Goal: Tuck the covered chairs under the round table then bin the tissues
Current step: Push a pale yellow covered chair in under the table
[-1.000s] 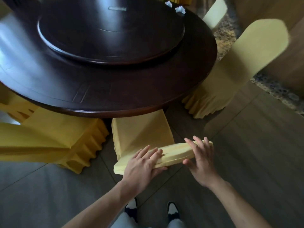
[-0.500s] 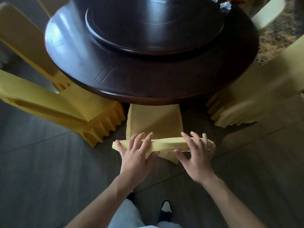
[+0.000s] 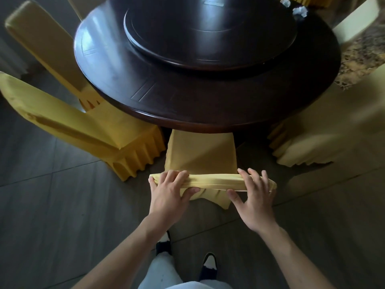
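Note:
A yellow-covered chair stands right in front of me, its seat hidden under the rim of the dark round table. Only its backrest shows. My left hand grips the left end of the backrest top, fingers over it and thumb under the fabric. My right hand rests on the right end with fairly straight fingers laid over the top, the thumb spread on the near side. Two crumpled white tissues lie on the table's far right edge.
A raised turntable fills the table's middle. Another yellow chair sits angled at the left with one more behind it. A paler covered chair stands at the right. My feet are on the grey wood floor below.
The chair has slid further under the table and its backrest now lies square to me. My hands have stayed on its top, the left one closing round the edge.

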